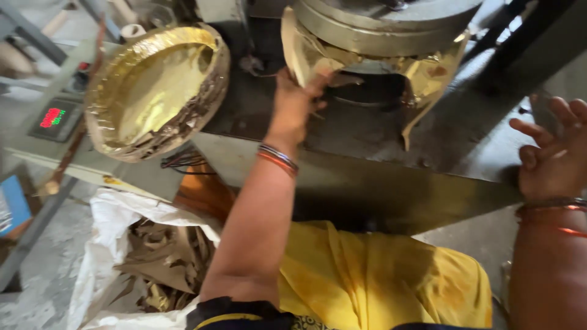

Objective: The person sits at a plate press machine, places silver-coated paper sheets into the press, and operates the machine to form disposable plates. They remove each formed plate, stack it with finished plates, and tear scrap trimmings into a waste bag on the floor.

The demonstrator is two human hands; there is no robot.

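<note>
- Press machine [391, 24] — grey round die block at the top of the view, the largest item. Its steel surface [342, 183] runs below it, dark and scuffed, with a sloped front edge toward you.
- Gold foil sheet [428, 73] — crumpled and torn, caught under the die, hanging down at both sides. This is the piece in hand: it sits in the press mouth, not yet clear of it.
- Stack of gold plates [156, 88] — finished dished rounds, tilted on the left end of the surface, well apart from the press mouth.
- White sack [104, 244] — on the floor at your lower left, open, holding brown and gold paper offcuts.
- Your yellow garment [367, 281] — across the lower middle of the view.
- Your left hand [296, 101] — reached up to the press, fingers closed on the left edge of the foil sheet; bangles at the wrist.
- Your right hand [553, 156] — raised at the right edge, fingers spread apart, holding nothing; it rests near the right end of the surface.
- Control box [55, 119] — grey, with a small red-lit display, far left.
- Judged step: pulling the trimmed foil waste out from under the die. The next move calls for a clean tug toward you that keeps fingers out of the die gap — the torn foil may snag or tear further.
- Room: bare concrete floor, metal frame legs at left, workshop clutter behind.
</note>
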